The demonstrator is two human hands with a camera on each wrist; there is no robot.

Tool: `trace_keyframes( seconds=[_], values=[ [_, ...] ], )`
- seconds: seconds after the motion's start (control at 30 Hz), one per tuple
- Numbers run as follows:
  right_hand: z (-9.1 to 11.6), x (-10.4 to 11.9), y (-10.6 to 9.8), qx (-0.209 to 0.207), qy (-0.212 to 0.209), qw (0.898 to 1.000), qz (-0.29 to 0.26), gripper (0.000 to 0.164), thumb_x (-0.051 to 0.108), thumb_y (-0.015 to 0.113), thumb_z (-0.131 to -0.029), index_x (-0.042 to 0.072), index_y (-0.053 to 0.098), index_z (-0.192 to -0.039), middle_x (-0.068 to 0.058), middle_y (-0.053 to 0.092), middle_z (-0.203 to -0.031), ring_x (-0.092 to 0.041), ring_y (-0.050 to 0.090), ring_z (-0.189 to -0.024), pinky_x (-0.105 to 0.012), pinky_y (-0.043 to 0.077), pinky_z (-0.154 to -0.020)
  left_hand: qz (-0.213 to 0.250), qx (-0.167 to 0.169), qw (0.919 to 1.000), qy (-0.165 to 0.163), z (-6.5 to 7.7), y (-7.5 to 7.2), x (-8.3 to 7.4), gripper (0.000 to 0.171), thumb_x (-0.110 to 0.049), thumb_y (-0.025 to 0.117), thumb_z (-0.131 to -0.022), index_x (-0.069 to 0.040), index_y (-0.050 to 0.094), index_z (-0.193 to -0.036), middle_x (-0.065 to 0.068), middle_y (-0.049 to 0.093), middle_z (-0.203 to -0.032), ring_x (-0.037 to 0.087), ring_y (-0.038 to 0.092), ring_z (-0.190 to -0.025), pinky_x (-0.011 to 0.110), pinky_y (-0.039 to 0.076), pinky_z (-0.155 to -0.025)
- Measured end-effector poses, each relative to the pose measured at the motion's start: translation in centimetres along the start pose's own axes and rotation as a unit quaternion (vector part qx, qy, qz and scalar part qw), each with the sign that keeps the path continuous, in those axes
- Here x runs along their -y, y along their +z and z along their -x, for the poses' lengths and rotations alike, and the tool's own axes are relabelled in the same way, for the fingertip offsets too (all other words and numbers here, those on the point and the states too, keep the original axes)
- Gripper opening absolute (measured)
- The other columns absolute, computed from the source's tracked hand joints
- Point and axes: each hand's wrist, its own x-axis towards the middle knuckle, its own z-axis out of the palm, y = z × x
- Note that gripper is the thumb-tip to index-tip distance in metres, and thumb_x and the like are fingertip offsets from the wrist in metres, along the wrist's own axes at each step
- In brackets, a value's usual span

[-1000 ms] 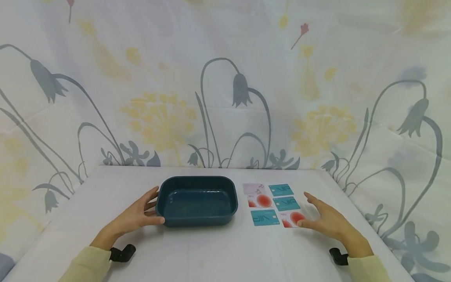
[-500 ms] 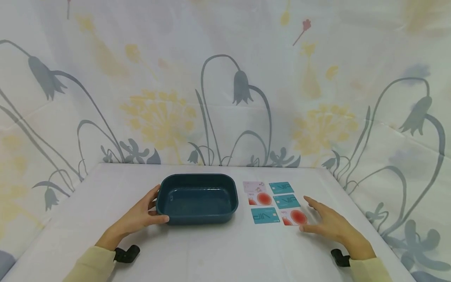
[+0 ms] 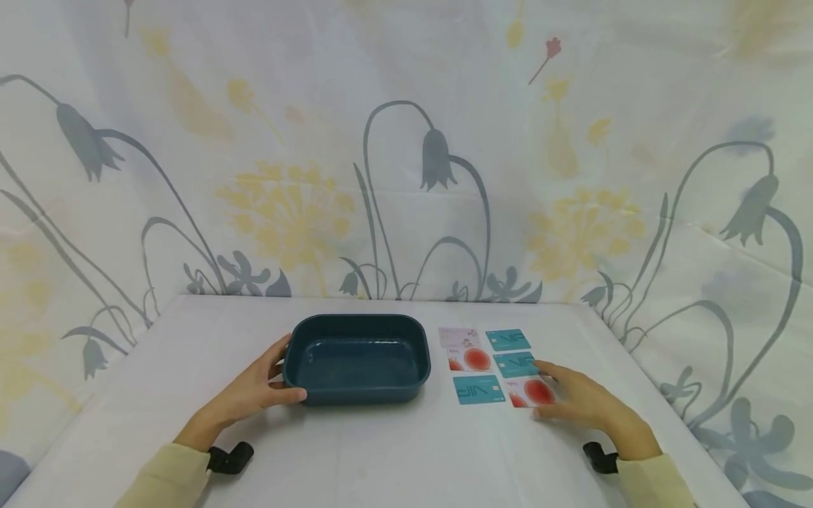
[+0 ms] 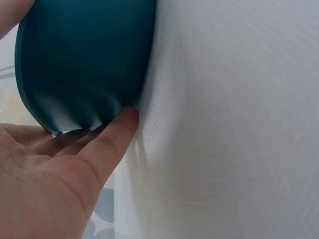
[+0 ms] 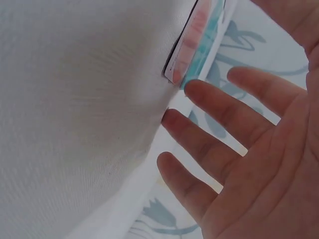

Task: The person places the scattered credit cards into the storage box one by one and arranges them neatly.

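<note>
Left hand [image 3: 257,388] grips the left end of the teal basin [image 3: 358,396], thumb at the near corner; basin stands upright on the white table [image 3: 381,458]. To its right, six cards [image 3: 479,389] lie flat in two columns, all outside the basin. Right hand [image 3: 586,403], fingers spread and grasping nothing, is at the right edge of the front-right card [image 3: 527,392]; contact cannot be confirmed. Status, as judged: basin in position and steadied; card handling not begun, all six outstanding.
</note>
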Motion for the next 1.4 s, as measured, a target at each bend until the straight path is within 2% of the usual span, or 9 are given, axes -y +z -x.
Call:
trace_keyframes(
  seconds=[0.17, 0.37, 0.57, 0.8, 1.07, 1.3, 1.4],
  values=[
    [-0.3, 0.2, 0.1, 0.013, 0.011, 1.0, -0.002, 0.085, 0.044, 0.078, -0.075, 0.006, 0.044, -0.142, -0.015, 0.055, -0.131, -0.038, 0.046, -0.121, -0.06, 0.037, -0.099, -0.008, -0.001, 1.0, -0.001, 0.0, -0.2, 0.0, 0.107, -0.028, 0.079, -0.08, -0.008, 0.004, -0.154, 0.028, 0.015, -0.153, 0.047, 0.03, -0.134, 0.049, 0.042, -0.1],
    [-0.4, 0.3, 0.1, 0.011, 0.011, 1.0, 0.001, 0.073, 0.037, 0.08, -0.075, 0.004, 0.052, -0.135, -0.01, 0.059, -0.123, -0.032, 0.05, -0.115, -0.057, 0.039, -0.099, -0.01, -0.001, 0.9999, -0.004, 0.1, -0.3, -0.2, 0.107, -0.028, 0.078, -0.08, -0.008, 0.003, -0.154, 0.028, 0.015, -0.153, 0.047, 0.031, -0.134, 0.05, 0.041, -0.101],
    [-0.3, 0.4, 0.0, 0.013, 0.005, 1.0, 0.002, 0.066, 0.029, 0.081, -0.074, 0.004, 0.056, -0.129, -0.01, 0.061, -0.119, -0.033, 0.051, -0.113, -0.057, 0.039, -0.099, -0.001, -0.003, 1.0, -0.006, 0.2, -0.3, -0.3, 0.107, -0.027, 0.079, -0.08, -0.009, 0.003, -0.154, 0.029, 0.017, -0.152, 0.047, 0.032, -0.133, 0.048, 0.043, -0.099],
    [-0.4, 0.4, -0.2, 0.013, 0.0, 1.0, 0.001, 0.064, 0.022, 0.082, -0.073, 0.002, 0.057, -0.128, -0.011, 0.063, -0.116, -0.034, 0.054, -0.11, -0.059, 0.039, -0.097, 0.001, 0.0, 1.0, -0.006, 0.2, -0.2, -0.3, 0.107, -0.026, 0.078, -0.081, -0.007, 0.002, -0.154, 0.03, 0.016, -0.152, 0.046, 0.032, -0.133, 0.046, 0.044, -0.099],
    [-0.6, 0.6, -0.5, 0.016, 0.005, 1.0, 0.004, 0.06, 0.021, 0.083, -0.072, 0.004, 0.059, -0.125, -0.005, 0.062, -0.11, -0.027, 0.054, -0.101, -0.053, 0.045, -0.093, -0.004, -0.004, 0.9999, -0.009, 0.1, -0.1, -0.4, 0.108, -0.029, 0.078, -0.08, -0.008, 0.003, -0.154, 0.028, 0.019, -0.151, 0.046, 0.034, -0.132, 0.046, 0.044, -0.098],
    [-1.4, 0.2, -0.7, 0.029, -0.003, 1.0, -0.004, 0.053, 0.018, 0.085, -0.069, 0.002, 0.06, -0.113, -0.004, 0.059, -0.103, -0.025, 0.053, -0.095, -0.046, 0.047, -0.085, 0.006, 0.006, 0.9999, -0.012, -0.1, 0.1, -0.2, 0.107, -0.028, 0.078, -0.081, -0.01, 0.002, -0.154, 0.027, 0.016, -0.153, 0.046, 0.032, -0.134, 0.044, 0.044, -0.099],
    [-1.7, 0.0, -0.6, 0.034, 0.0, 0.999, -0.01, 0.046, 0.017, 0.085, -0.068, 0.005, 0.062, -0.106, -0.003, 0.057, -0.098, -0.023, 0.051, -0.091, -0.043, 0.047, -0.083, 0.003, 0.002, 0.9998, -0.017, 0.0, 0.1, -0.1, 0.108, -0.029, 0.079, -0.08, -0.011, 0.002, -0.154, 0.026, 0.016, -0.153, 0.045, 0.032, -0.134, 0.044, 0.044, -0.1]
  ],
)
